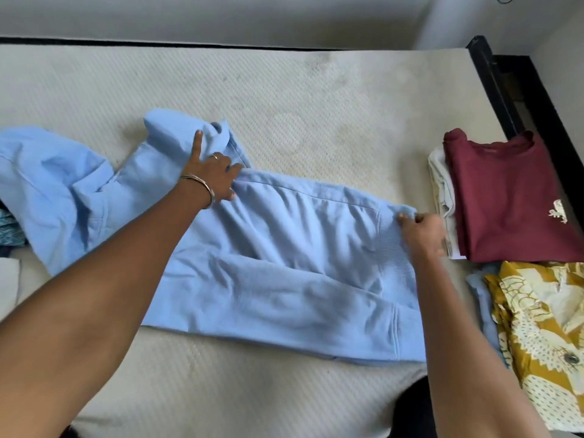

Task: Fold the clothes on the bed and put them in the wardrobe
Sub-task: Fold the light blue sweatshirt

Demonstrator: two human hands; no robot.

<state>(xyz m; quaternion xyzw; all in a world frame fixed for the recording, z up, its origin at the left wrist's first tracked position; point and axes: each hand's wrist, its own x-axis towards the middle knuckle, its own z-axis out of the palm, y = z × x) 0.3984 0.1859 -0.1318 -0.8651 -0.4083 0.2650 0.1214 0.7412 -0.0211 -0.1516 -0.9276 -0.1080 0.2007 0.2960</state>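
on bed [284, 90], hands pinching blue sweatshirt [268, 263]

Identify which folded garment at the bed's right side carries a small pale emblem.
The maroon T-shirt, farthest of the folded ones. The mustard patterned garment in front of it is printed all over instead.

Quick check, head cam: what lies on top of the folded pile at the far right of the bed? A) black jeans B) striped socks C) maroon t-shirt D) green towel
C: the maroon t-shirt lies folded on top of the pile at the right of the bed, beyond the yellow patterned shirt, while both hands work on the light blue sweatshirt.
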